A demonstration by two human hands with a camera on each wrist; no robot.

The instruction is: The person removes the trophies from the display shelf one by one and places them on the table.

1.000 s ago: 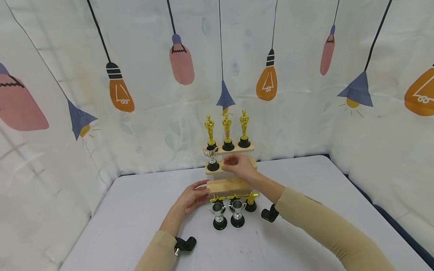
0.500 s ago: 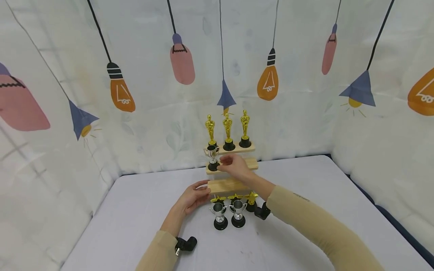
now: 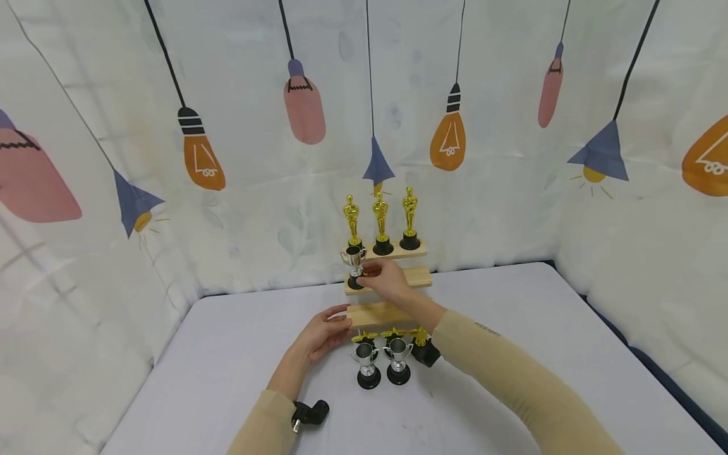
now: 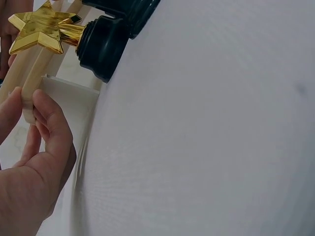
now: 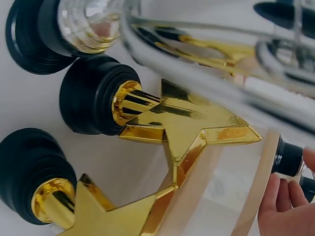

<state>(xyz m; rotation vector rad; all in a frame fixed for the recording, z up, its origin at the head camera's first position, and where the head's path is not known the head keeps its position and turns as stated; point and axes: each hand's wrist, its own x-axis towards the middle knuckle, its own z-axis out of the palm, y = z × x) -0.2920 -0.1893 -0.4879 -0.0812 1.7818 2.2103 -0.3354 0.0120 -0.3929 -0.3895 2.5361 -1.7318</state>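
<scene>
With thumb and fingers, my left hand pinches the left end of the lowest wooden shelf; the left wrist view shows this grip on the shelf edge. My right hand holds a small silver trophy cup low down by its black base. That cup stands upright at the left end of the middle shelf. In the right wrist view, the fingers touch a black base; the rest of the cup is out of that view.
Three gold figure trophies stand on the top shelf. Before the rack, two silver cups and gold star trophies stand on the white table. A printed curtain hangs behind.
My right hand has moved left along the middle shelf and now holds the silver trophy cup's base. Its wrist camera has swung left, close to the right-hand star trophy. My left hand stays put.
</scene>
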